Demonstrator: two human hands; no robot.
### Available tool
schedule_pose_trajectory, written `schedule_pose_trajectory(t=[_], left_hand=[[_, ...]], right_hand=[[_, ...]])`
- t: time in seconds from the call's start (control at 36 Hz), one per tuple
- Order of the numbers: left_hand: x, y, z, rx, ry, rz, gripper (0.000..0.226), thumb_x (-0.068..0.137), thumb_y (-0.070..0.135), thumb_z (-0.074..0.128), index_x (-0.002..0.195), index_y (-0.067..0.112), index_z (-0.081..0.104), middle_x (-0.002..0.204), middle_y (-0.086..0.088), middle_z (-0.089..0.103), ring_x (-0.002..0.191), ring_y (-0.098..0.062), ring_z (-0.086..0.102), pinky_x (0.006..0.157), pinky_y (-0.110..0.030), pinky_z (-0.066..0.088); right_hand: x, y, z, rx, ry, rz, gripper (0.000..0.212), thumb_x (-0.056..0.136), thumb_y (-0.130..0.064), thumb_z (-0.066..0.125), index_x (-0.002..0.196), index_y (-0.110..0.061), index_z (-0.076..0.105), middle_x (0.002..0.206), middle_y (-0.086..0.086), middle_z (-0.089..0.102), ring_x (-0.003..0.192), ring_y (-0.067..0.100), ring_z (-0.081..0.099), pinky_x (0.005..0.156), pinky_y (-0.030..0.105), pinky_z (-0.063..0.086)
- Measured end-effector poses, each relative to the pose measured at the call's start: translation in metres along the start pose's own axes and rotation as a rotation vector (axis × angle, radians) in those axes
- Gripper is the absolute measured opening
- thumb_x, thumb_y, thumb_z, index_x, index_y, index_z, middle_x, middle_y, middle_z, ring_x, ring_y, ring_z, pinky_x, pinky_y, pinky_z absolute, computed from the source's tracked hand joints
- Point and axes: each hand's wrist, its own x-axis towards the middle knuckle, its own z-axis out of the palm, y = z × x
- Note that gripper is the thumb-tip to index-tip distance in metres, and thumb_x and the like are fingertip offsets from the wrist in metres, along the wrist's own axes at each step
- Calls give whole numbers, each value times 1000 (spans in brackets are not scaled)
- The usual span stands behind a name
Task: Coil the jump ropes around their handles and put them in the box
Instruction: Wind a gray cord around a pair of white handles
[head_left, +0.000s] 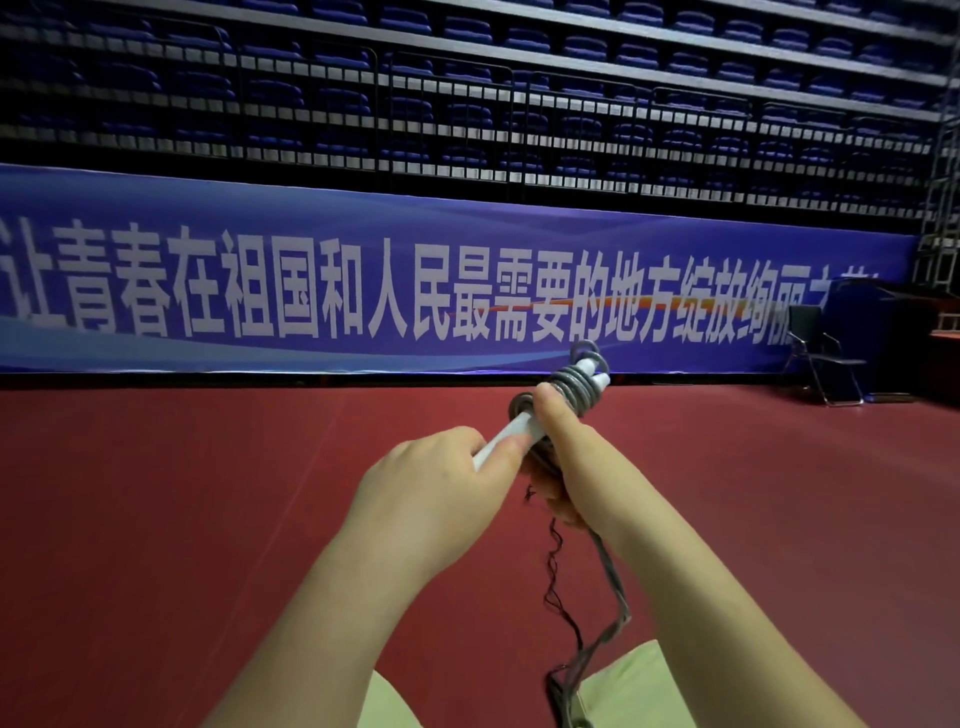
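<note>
A jump rope with white handles (511, 434) is held up in front of me over the red floor. Several turns of grey rope (576, 387) are coiled round the handles' upper part. My left hand (436, 478) grips the lower end of the handles. My right hand (558, 447) holds the bundle at its middle, thumb lying along the handles just below the coils. A loose length of rope (608, 582) hangs from my right hand down between my knees. No box is in view.
A red sports floor (182, 519) stretches ahead to a blue banner (311, 280) with white characters below dark stands. A black folding chair (821, 358) stands at the far right. My light green trouser legs (623, 686) show at the bottom.
</note>
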Motion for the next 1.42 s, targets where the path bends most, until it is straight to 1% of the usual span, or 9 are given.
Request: schedule_pose_trajectory(t=[0.25,0.36,0.56,0.67,0.81,0.89,1.0,1.17,1.42], left_hand=[[6,-6,3,-231,-117,-79,53,79,71,33,80,21,49,72,6,51,66,-16,48,57,-31,34],[11,-8,0,-726,-343,-91,62,76,71,56,91,11,62,76,1,56,71,-15,53,71,-33,45],[4,-25,13,-1454,-923,128,60,82,61,58,110,9,67,94,-9,70,83,-26,70,74,-36,56],[-4,-16,28,-1680,-1192,262,79,87,70,38,122,2,58,100,-8,72,93,-22,69,92,-46,47],[-5,-4,28,-1839,-1317,244,69,87,70,37,113,10,58,76,5,64,61,-6,61,88,-48,44],[1,-5,21,-1867,-1308,144,65,87,68,39,104,8,57,73,2,60,52,-6,55,84,-43,52],[5,-8,20,-1784,-1203,-10,68,82,72,32,91,11,62,64,3,58,43,-4,47,71,-34,55],[5,-14,18,-1727,-949,-274,70,79,72,29,76,11,63,52,3,48,37,-6,34,58,-28,50],[2,-13,19,-1177,-594,-269,62,86,66,26,86,11,55,57,-2,44,46,-10,26,67,-32,47]], right_hand=[[0,-14,-3,126,-58,166,54,52,-72,46,48,-19,53,45,-1,46,44,16,39,55,30,29],[2,-8,-5,328,-124,76,46,67,-57,51,86,-15,56,55,-2,42,49,12,34,51,29,27],[-11,-1,-4,640,-319,-176,47,44,-47,69,78,-14,67,53,-3,60,44,7,53,43,16,40],[-12,-9,-7,720,-102,-217,40,99,-13,45,61,-1,51,34,0,51,31,3,52,37,12,39],[-11,-9,-11,729,-444,-317,53,60,-63,71,86,-17,70,54,15,56,53,6,58,57,16,44],[-5,-3,-17,677,-419,-337,32,62,-60,68,72,-30,73,45,-10,56,46,1,56,50,16,43],[-2,-2,-18,542,-401,-238,60,62,-76,63,80,-18,64,43,-7,47,41,10,41,47,25,24],[4,7,-11,368,-367,-107,54,84,-66,36,71,-17,54,54,-2,43,45,10,28,45,21,23],[4,16,-12,141,-299,-10,57,100,-56,27,73,-12,52,59,-1,42,48,11,24,45,23,21]])
